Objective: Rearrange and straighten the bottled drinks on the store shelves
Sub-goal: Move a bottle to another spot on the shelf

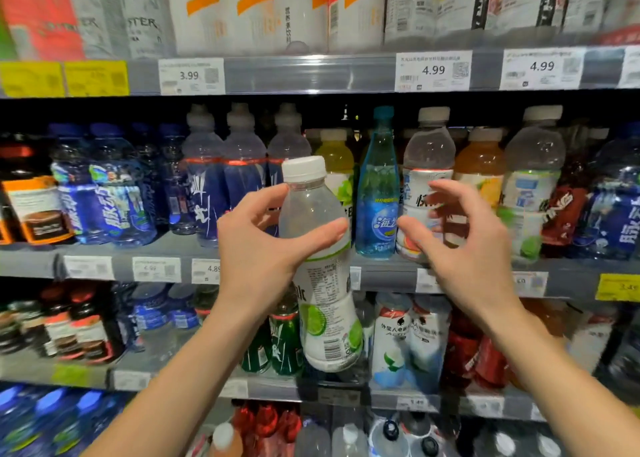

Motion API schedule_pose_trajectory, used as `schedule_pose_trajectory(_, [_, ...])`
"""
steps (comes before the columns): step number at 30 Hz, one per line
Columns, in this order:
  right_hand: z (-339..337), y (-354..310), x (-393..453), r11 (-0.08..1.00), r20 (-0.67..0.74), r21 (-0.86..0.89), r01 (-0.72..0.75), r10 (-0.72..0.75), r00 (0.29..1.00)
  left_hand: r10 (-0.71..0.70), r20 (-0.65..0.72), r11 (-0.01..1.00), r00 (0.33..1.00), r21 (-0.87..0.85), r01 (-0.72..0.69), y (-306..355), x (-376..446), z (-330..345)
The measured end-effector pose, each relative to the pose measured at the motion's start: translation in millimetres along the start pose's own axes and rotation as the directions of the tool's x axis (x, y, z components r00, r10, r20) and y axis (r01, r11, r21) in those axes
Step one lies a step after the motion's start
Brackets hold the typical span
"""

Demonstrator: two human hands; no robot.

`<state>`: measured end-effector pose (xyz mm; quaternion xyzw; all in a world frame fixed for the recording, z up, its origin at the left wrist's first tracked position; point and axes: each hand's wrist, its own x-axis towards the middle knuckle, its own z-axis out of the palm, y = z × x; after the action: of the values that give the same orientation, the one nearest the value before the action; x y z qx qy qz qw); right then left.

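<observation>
- At frame centre, in front of the middle shelf: the left hand holds a clear lime-labelled bottle with a white cap, fingers and thumb curled round its upper body; the bottle is clear of the shelf, tilted with its cap toward 11 o'clock and its base toward 5 o'clock.
- At 3 o'clock of that bottle: the right hand, fingers spread wide and loosely bent, gripping nothing; it lies in front of a white-capped bottle with a pink-and-white label standing on the middle shelf. Whether the fingertips touch that bottle cannot be told.
- Between the two hands, on the shelf: a slim blue-green bottle, upright.
- At 9 o'clock on the same shelf: dark blue bottles in a row, upright.
- At 12 o'clock: the upper shelf edge carries price tags reading 3.99 and 4.99.
- At 6 o'clock: the lower shelf holds green bottles and white-labelled bottles.
</observation>
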<state>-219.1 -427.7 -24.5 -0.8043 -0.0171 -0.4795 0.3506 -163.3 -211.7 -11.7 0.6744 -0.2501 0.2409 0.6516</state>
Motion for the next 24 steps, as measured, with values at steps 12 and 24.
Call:
schedule_pose_trajectory(12, [112.9,-71.7,-90.5,0.882,0.557,0.423,-0.207,-0.073,0.827,-0.024,0.021,0.953,1.000,0.303,0.016,-32.4,-54.7,-83.9])
schedule_pose_trajectory(24, [218.6,-46.2,-174.9,0.926,0.554,0.301,-0.229,0.026,0.832,-0.405,-0.128,0.877,0.905,0.225,0.424,-148.8,-110.0,-200.7])
